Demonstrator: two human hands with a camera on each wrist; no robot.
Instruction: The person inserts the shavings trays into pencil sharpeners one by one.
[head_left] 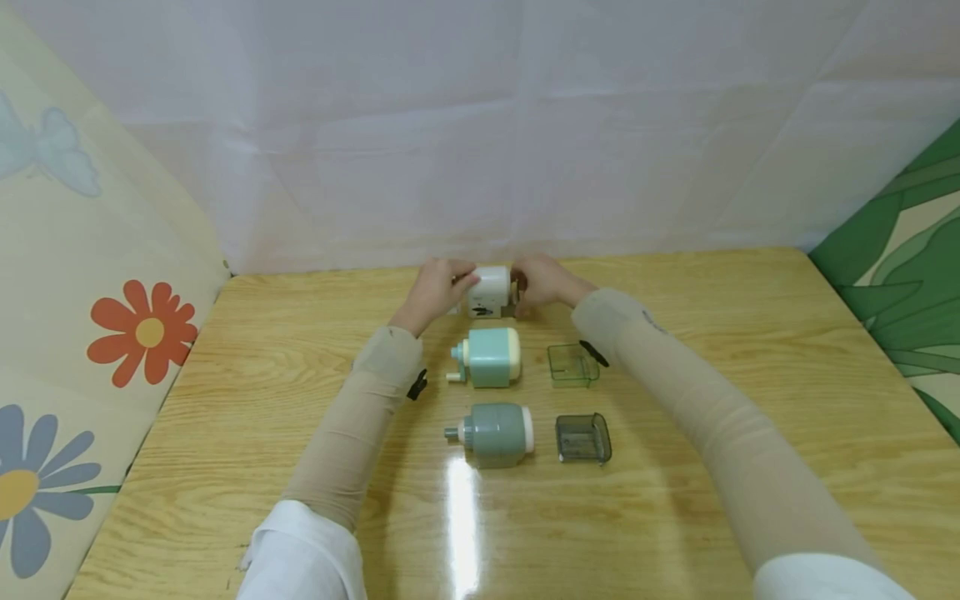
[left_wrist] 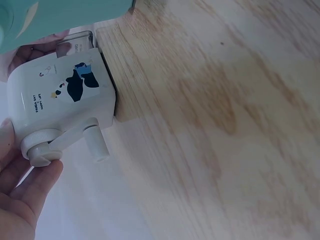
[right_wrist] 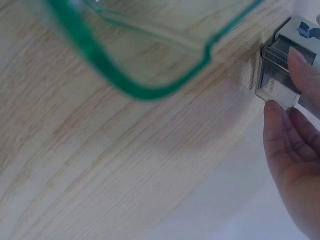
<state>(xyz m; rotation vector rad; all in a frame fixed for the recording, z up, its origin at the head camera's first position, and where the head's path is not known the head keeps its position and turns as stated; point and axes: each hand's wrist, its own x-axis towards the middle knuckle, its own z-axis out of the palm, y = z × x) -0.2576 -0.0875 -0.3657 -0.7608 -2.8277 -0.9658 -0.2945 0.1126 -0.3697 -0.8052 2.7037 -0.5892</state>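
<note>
A white crank pencil sharpener (head_left: pixel 489 287) with a dark cartoon print stands at the table's far edge. My left hand (head_left: pixel 435 293) grips its crank side, with fingers curled by the round collar and crank (left_wrist: pixel 47 150). On the other side my right hand (head_left: pixel 543 282) pinches the sharpener's clear shavings drawer (right_wrist: pixel 277 91) between thumb and fingers. That drawer sits partly inside the body and partly sticks out. In the left wrist view the right hand's fingers show behind the sharpener.
Nearer on the wooden table (head_left: pixel 300 333) lie a teal and cream sharpener (head_left: pixel 491 358) and a grey-green one (head_left: pixel 498 433). To their right are a green clear drawer (head_left: pixel 573 367) and a dark clear drawer (head_left: pixel 583 439). A white cloth backdrop (head_left: pixel 480 167) rises behind the table.
</note>
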